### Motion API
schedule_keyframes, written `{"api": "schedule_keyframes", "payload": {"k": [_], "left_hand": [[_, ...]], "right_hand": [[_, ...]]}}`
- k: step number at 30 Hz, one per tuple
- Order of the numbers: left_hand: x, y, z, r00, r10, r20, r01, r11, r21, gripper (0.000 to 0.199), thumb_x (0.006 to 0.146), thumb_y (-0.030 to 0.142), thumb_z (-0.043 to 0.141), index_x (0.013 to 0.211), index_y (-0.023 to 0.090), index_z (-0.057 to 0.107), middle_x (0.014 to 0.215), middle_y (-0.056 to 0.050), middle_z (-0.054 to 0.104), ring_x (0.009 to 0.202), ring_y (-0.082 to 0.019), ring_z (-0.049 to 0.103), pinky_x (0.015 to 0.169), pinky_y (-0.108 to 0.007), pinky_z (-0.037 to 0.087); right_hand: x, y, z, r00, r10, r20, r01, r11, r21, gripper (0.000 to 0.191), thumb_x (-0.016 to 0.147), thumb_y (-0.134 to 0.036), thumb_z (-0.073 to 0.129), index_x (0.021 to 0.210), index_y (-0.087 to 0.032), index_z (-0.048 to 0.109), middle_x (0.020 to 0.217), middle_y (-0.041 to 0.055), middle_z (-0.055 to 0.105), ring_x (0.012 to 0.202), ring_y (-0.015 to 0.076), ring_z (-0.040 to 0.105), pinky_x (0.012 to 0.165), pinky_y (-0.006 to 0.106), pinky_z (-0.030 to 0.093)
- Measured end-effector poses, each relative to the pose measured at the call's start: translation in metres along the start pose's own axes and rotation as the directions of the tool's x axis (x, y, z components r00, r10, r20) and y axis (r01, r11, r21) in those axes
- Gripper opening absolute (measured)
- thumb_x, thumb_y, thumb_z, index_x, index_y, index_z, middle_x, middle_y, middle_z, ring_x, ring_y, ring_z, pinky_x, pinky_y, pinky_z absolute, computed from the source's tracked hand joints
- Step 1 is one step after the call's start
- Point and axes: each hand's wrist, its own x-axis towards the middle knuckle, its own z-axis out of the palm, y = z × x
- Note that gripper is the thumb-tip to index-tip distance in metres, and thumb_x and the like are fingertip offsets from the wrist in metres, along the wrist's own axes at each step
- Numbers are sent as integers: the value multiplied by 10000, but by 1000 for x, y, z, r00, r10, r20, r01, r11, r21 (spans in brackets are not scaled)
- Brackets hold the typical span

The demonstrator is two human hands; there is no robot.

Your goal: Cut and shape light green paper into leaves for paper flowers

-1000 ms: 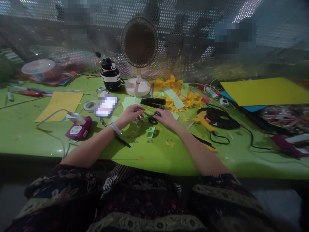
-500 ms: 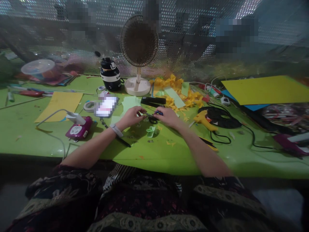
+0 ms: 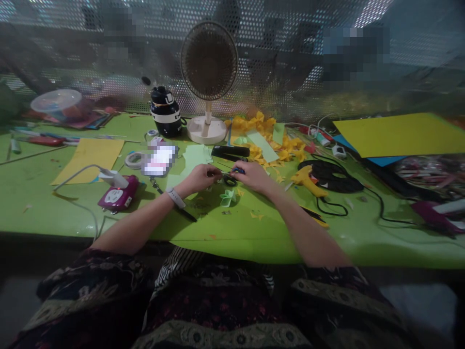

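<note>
My left hand [image 3: 204, 178] is closed in a pinch at the table's middle; what its fingertips hold is too small to make out. Just to the right, my right hand [image 3: 254, 175] is closed around a thin tool with a blue handle [image 3: 239, 170], its slim tip pointing left. Black loops like scissors handles [image 3: 229, 180] show between the hands; whether a hand grips them I cannot tell. Below lies a pale green folded paper flower [image 3: 228, 198]. Light green paper sheets [image 3: 195, 156] and a black stapler [image 3: 230, 152] lie beyond the hands.
Behind stand a fan [image 3: 207, 130] and a dark bottle [image 3: 167, 114]. Yellow paper flowers [image 3: 290, 147] are heaped at the back. A yellow glue gun [image 3: 307, 180] with a cord lies right. On the left are a phone [image 3: 160, 161], tape roll [image 3: 134, 160] and purple power adapter [image 3: 119, 196].
My left hand's fingers have curled in closer together and shifted slightly. My right hand stays nearly in place with the blue-handled tool.
</note>
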Motion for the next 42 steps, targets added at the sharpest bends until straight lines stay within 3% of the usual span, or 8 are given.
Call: {"api": "schedule_keyframes", "payload": {"k": [4, 8, 11, 14, 21, 30, 42], "left_hand": [[0, 2, 2, 987, -149, 53, 154, 979, -136, 55, 794, 167, 696, 799, 152, 749, 672, -43, 700, 517, -121, 539, 530, -262, 411], [1, 1, 2, 958, -260, 124, 288, 881, -375, 64, 844, 183, 680, 842, 151, 736, 742, -55, 710, 608, -127, 610, 545, -243, 434], [2, 2, 0, 943, -317, 99, 321, 792, -519, 58, 855, 193, 695, 839, 153, 733, 834, -66, 727, 696, -123, 644, 591, -235, 449], [2, 6, -3, 935, -349, 65, 320, 747, -582, 63, 840, 215, 727, 831, 153, 736, 875, -68, 733, 717, -113, 639, 615, -236, 452], [-1, 13, -5, 941, -332, 59, 300, 746, -595, 33, 812, 193, 745, 803, 162, 741, 796, -32, 706, 724, -102, 631, 616, -213, 438], [-1, 10, -5, 949, -301, 93, 292, 731, -617, 75, 779, 155, 767, 853, 166, 765, 872, -42, 728, 747, -101, 644, 640, -222, 464], [1, -1, -3, 978, -210, 18, 175, 765, -619, 161, 683, 233, 851, 804, 165, 769, 837, -52, 744, 709, -109, 645, 665, -255, 492]], "right_hand": [[-1, -3, 0, 999, -7, -40, 9, 999, 41, 86, 869, -271, 659, 885, -199, 701, 792, 57, 686, 694, 185, 558, 660, 289, 341], [-3, -7, -4, 984, 0, -180, 22, 993, 119, 166, 882, -367, 654, 895, -203, 669, 777, 38, 664, 677, 175, 539, 652, 283, 340], [-6, -12, -6, 972, 0, -235, 42, 985, 170, 310, 932, -481, 571, 814, -198, 617, 690, 22, 602, 623, 160, 506, 615, 278, 324], [-7, -14, -4, 981, -26, -192, 56, 986, 157, 409, 991, -498, 455, 730, -201, 561, 652, 18, 567, 599, 148, 487, 595, 278, 302], [-3, -10, 7, 1000, 5, -6, -5, 1000, 29, 444, 1000, -495, 425, 706, -186, 547, 640, 23, 581, 559, 139, 460, 570, 280, 277], [-3, -11, 8, 1000, 13, 15, -13, 1000, 12, 430, 1014, -459, 390, 733, -183, 563, 710, 52, 632, 624, 163, 519, 604, 289, 312], [-2, -9, 12, 999, -41, 7, 39, 984, 175, 442, 1004, -472, 407, 710, -182, 564, 685, 40, 616, 618, 157, 518, 599, 288, 336]]}}
